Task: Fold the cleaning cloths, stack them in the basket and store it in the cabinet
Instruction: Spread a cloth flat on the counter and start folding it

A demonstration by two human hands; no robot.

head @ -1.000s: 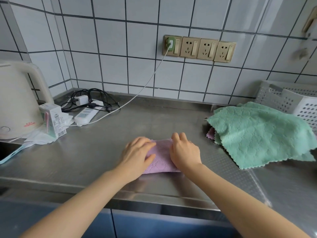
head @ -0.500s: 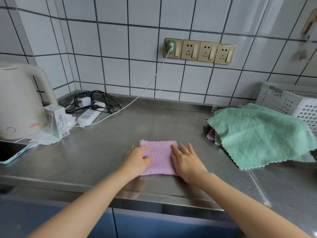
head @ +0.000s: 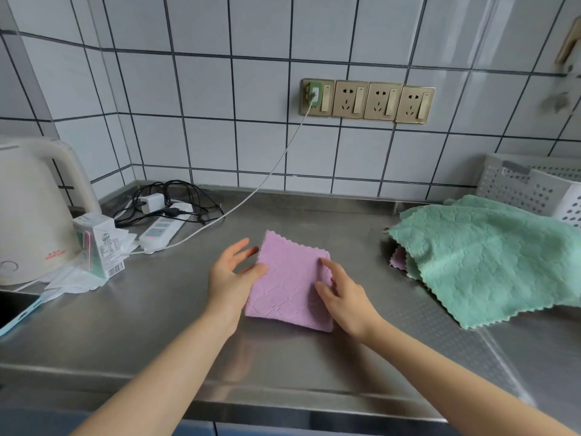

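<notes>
A folded pink cloth (head: 289,284) lies as a small square on the steel counter (head: 157,325), in front of me. My left hand (head: 231,278) holds its left edge, thumb on top and fingers reaching behind the edge. My right hand (head: 344,297) pinches the right edge, with curled fingers over the fabric. A large green cloth (head: 490,262) lies spread at the right, over another pink cloth (head: 398,259) whose corner peeks out. The white perforated basket (head: 534,190) stands behind the green cloth against the wall.
A cream kettle (head: 34,209) stands at the far left with a small carton (head: 100,247) and papers beside it. A power strip (head: 160,231) and tangled cables lie in the back left corner. A white cable runs up to the wall sockets (head: 367,100).
The pink cloth went from being pressed and smoothed flat under both hands to being held at its left and right edges, turned slightly askew. My view moved closer.
</notes>
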